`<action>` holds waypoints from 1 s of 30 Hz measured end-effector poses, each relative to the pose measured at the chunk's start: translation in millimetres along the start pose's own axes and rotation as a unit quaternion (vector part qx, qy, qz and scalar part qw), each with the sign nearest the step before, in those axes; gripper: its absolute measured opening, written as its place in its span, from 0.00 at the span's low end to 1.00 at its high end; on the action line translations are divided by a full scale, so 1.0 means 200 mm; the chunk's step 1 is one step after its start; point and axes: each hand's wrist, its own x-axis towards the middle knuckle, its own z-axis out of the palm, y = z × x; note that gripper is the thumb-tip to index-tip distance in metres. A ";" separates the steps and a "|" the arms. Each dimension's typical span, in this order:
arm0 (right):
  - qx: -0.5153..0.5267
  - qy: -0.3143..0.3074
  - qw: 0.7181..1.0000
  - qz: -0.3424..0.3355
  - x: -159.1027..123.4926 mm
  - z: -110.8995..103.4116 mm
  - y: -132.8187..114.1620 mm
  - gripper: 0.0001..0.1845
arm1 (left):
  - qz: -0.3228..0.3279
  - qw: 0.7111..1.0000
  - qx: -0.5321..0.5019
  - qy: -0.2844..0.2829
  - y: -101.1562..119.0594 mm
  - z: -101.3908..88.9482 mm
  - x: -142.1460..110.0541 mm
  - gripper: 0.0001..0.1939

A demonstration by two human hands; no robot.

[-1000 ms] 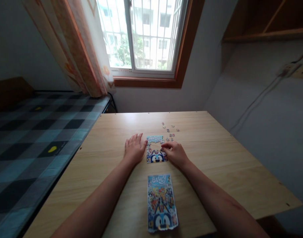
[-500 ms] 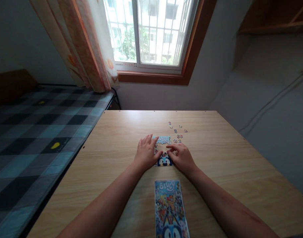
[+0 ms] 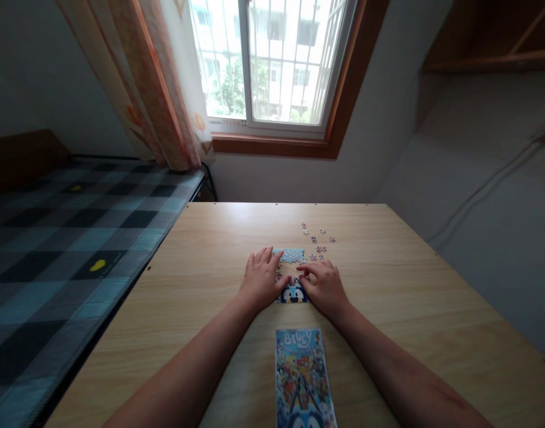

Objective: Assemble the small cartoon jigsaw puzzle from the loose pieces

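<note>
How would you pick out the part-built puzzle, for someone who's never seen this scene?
Find the pale wooden table below the window. The part-built puzzle lies flat between the left hand and right hand. Unlike the loose pieces beyond and the printed picture nearer the camera, it's joined pieces around a bare-wood gap.

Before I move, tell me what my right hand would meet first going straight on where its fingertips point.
Most likely your left hand, across the gap in the unfinished puzzle. How high the right hand sits is unclear; if low, it may brush the puzzle first.
</note>
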 end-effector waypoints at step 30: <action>-0.048 0.014 0.997 0.060 0.04 0.02 0.11 0.27 | -0.003 1.000 -0.018 0.025 -0.04 0.02 0.02 0.25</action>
